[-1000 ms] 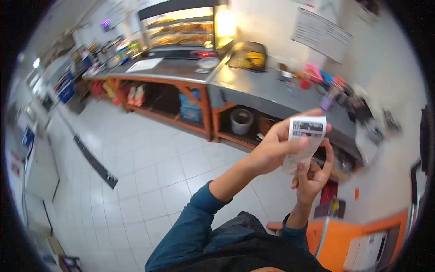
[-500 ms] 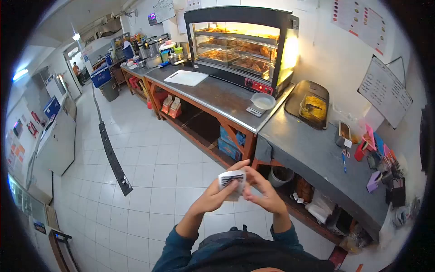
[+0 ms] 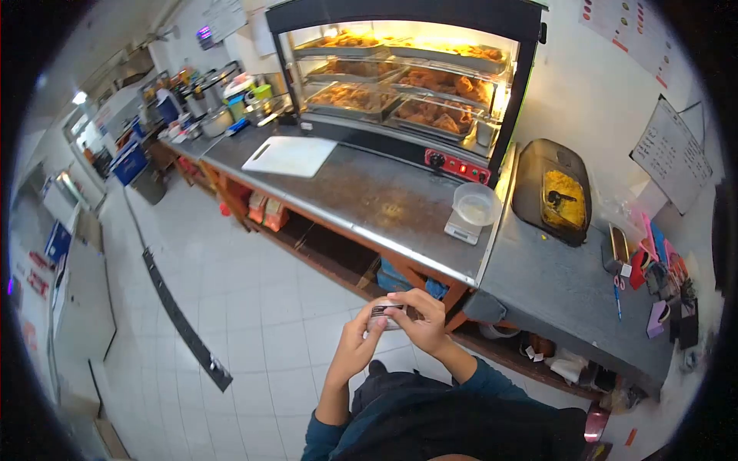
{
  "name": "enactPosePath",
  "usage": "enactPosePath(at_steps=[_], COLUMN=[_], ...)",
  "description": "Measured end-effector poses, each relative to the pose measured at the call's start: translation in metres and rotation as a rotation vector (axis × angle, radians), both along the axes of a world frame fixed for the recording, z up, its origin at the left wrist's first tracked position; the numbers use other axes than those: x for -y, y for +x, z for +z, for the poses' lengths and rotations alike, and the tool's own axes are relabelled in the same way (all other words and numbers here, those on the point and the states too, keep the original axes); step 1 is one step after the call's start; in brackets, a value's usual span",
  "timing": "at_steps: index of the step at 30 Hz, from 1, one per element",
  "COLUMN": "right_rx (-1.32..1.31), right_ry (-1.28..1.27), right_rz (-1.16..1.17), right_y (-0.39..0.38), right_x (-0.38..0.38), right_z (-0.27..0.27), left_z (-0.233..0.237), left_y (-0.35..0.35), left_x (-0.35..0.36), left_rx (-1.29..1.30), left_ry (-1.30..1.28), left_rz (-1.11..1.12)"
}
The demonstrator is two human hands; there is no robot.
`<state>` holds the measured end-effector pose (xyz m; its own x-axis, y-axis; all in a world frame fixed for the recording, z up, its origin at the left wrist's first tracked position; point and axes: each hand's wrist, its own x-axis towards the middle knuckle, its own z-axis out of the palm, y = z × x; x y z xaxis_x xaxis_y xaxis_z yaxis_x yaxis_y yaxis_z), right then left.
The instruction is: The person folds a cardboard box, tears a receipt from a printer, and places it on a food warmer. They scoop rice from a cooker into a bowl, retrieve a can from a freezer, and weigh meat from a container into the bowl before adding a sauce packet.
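Observation:
A small white packet with black print (image 3: 387,310) is held between both my hands, in front of my body and above the tiled floor. My left hand (image 3: 357,342) grips its left side, the thumb on its face. From the right, my right hand (image 3: 421,319) pinches it with thumb and fingers. The fingers cover much of the packet, so its exact kind cannot be made out. Beyond my hands runs the front edge of the dark counter (image 3: 361,180).
A lit display warmer (image 3: 400,138) holds trays of fried food. Before it are a white cutting board (image 3: 288,156) and a kitchen scale (image 3: 463,227) bearing a plastic bowl (image 3: 476,203). At right lies a black tray (image 3: 530,203) with yellow food. A black strip (image 3: 173,307) crosses the floor.
I have come closer to the counter and warmer. My right hand has closed in on the packet, which now shows less between my fingers.

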<state>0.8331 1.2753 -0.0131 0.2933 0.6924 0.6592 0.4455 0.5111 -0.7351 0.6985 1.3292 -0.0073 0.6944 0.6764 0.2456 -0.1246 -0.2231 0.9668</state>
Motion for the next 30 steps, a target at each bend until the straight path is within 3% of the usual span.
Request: enactPosePath(at_steps=[5, 6, 8, 9, 12, 14, 16, 18, 19, 21, 23, 24, 26, 28, 30], right_rx=[-0.196, -0.239, -0.135, -0.285, -0.600, -0.606, -0.449, -0.299, -0.248, -0.172, -0.166, -0.157, -0.223, -0.328, -0.477], right_ry=[0.054, 0.100, 0.000, -0.038, -0.201, -0.237, -0.155, -0.165, -0.176, -0.193, -0.245, -0.278, -0.273, -0.251, -0.249], right_rz=[-0.080, -0.108, -0.149, -0.118, -0.157, -0.164, -0.106, -0.147, -0.161, -0.199, -0.226, -0.241, -0.288, -0.292, -0.294], right_y=[0.033, 0.040, 0.058, 0.064, 0.086, 0.109, 0.137, 0.154, 0.163, 0.177, 0.186, 0.188, 0.188, 0.186, 0.184], right_x=[-0.073, -0.087, -0.106, -0.117, -0.153, -0.178, -0.211, -0.234, -0.241, -0.254, -0.263, -0.264, -0.267, -0.270, -0.271], right_z=[-0.010, -0.011, -0.010, -0.009, -0.014, -0.022, -0.022, -0.014, -0.011, -0.004, -0.007, -0.009, -0.021, -0.036, -0.057], left_z=[0.008, 0.006, -0.010, -0.007, 0.008, 0.033, 0.073, 0.126, 0.164, 0.237, 0.290, 0.306, 0.325, 0.330, 0.338], left_y=[0.054, 0.067, 0.094, 0.106, 0.152, 0.196, 0.252, 0.312, 0.332, 0.362, 0.401, 0.412, 0.423, 0.419, 0.411], left_x=[-0.091, -0.107, -0.134, -0.148, -0.211, -0.261, -0.319, -0.385, -0.410, -0.447, -0.493, -0.507, -0.530, -0.528, -0.526], left_rx=[0.060, 0.058, 0.153, 0.163, 0.111, 0.066, 0.351, 0.395, 0.458, 0.514, 0.943, 0.961, 0.842, 0.769, 0.872], left_ry=[-0.098, 0.019, 0.046, -0.009, 0.177, -0.065, -0.025, 0.323, 0.625, 0.613, 0.942, 0.907, 1.131, 1.023, 0.912], left_rz=[-0.078, -0.054, 0.019, 0.013, -0.113, -0.173, -0.190, -0.040, 0.103, 0.074, 0.311, 0.334, 0.443, 0.248, 0.164])
